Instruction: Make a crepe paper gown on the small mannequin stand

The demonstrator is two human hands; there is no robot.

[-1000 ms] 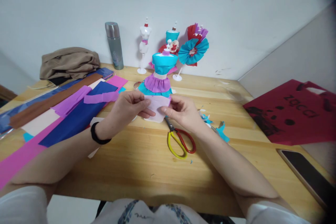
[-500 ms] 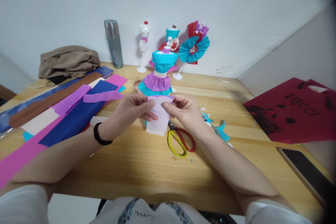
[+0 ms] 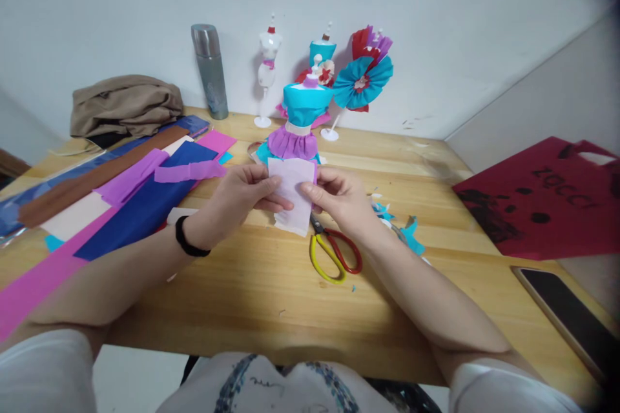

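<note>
Between my hands is a pale lilac-white piece of paper (image 3: 294, 186) with a purple edge showing at its right side. My left hand (image 3: 252, 188) pinches its left edge, thumb in front. On the right edge, my right hand (image 3: 334, 192) grips with thumb in front and fingers behind. Just beyond the paper stands a small mannequin (image 3: 305, 103) wearing a turquoise top and a ruffled purple and turquoise skirt; the paper covers the skirt's lower part. Scissors (image 3: 334, 258) with one yellow and one red handle lie below my right hand, their blades partly hidden.
Coloured paper strips (image 3: 140, 206) cover the table's left side. A brown cloth (image 3: 126, 106) and a grey flask (image 3: 210, 74) stand behind them. More small mannequins (image 3: 268, 71) line the wall. Turquoise scraps (image 3: 411, 235), a red bag (image 3: 537, 200) and a phone (image 3: 566, 316) are at right.
Both hands have raised the paper slightly, and its white face now stands higher, covering more of the skirt. The purple edge has gone from the top to the right side.
</note>
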